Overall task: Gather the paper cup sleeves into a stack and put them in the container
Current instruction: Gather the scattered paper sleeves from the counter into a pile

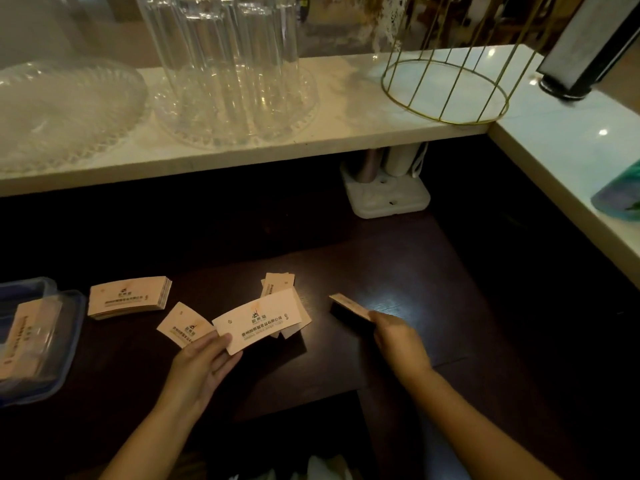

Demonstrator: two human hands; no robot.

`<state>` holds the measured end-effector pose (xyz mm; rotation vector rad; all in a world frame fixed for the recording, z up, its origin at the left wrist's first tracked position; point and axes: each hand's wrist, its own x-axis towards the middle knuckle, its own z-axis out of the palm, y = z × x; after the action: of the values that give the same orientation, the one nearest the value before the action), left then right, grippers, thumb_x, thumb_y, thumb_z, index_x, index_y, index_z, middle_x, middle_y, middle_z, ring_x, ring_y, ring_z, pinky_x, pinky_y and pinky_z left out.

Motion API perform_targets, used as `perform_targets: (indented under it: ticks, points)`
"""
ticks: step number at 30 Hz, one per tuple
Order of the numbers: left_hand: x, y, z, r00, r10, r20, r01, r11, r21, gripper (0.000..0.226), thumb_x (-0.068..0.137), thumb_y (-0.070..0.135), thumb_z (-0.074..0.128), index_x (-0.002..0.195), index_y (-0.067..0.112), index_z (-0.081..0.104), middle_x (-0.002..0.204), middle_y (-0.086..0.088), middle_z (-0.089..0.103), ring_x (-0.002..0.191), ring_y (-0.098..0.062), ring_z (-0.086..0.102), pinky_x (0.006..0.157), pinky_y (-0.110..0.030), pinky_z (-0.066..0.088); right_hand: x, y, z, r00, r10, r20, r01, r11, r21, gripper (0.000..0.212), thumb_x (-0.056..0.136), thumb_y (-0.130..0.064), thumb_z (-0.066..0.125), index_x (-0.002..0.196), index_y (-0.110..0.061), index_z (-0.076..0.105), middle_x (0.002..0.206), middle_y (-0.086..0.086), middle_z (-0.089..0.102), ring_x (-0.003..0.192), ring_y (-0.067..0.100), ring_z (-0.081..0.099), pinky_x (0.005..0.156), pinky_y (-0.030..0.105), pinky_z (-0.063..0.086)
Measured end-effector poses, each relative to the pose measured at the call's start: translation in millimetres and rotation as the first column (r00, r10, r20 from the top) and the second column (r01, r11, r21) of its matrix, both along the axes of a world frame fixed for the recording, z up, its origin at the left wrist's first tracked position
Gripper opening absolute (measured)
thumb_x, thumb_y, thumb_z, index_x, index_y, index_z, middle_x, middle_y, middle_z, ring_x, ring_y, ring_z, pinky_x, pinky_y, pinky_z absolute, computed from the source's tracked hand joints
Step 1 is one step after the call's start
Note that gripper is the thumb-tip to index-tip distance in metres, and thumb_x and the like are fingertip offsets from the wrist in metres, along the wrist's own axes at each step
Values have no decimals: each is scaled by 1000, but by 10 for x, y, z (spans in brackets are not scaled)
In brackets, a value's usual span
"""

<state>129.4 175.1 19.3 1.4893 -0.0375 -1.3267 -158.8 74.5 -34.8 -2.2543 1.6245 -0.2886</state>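
Pale flat paper cup sleeves lie on a dark wooden counter. My left hand (204, 362) pinches one sleeve (261, 320) by its left end, lifted over a small loose pile (277, 285). Another single sleeve (183, 325) lies just left of that hand. A neat stack of sleeves (129, 297) rests further left. My right hand (398, 337) grips a stack of sleeves (349, 306) standing on its edge on the counter. A clear plastic container (65, 344) at the left edge holds more sleeves (27, 337).
A white stone shelf (311, 140) runs above the counter, carrying clear plastic trays (69, 109), tall clear cups (225, 64) and a gold wire basket (446, 91). A white power strip (388, 195) with plugs sits under the shelf.
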Motion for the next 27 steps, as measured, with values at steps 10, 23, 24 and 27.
perform_targets:
  ticks: [10,23,24,27]
  points:
    - [38,163,30,996,53,70,-53,999,-6,15,83,3,57,94,14,61,106,-12,64,96,-23,62,74,-35,49,406,233,373,412,-617,670,140,770,623,20,78,5,67,76,-15,63,68,1,72,56,9,66,44,15,49]
    - [-149,436,105,996,-69,52,73,994,-81,16,84,7,56,95,14,66,88,-1,76,84,-16,71,59,-24,57,1180,625,323,425,-641,638,35,717,697,13,84,-11,64,96,-17,66,92,6,73,82,18,71,68,36,60]
    - [-151,465,99,996,-78,38,81,993,-86,16,84,8,56,96,15,65,89,-1,76,84,-17,71,59,-25,57,1203,649,286,416,-650,636,41,713,700,16,83,-9,65,98,-16,66,92,6,74,81,19,71,69,38,60]
    - [-160,532,80,997,-82,10,82,994,-67,18,85,6,54,96,19,62,84,-2,77,81,-19,72,58,-28,58,1262,677,203,480,-623,618,30,716,698,21,82,-10,66,103,-14,65,92,7,73,78,17,71,64,34,60]
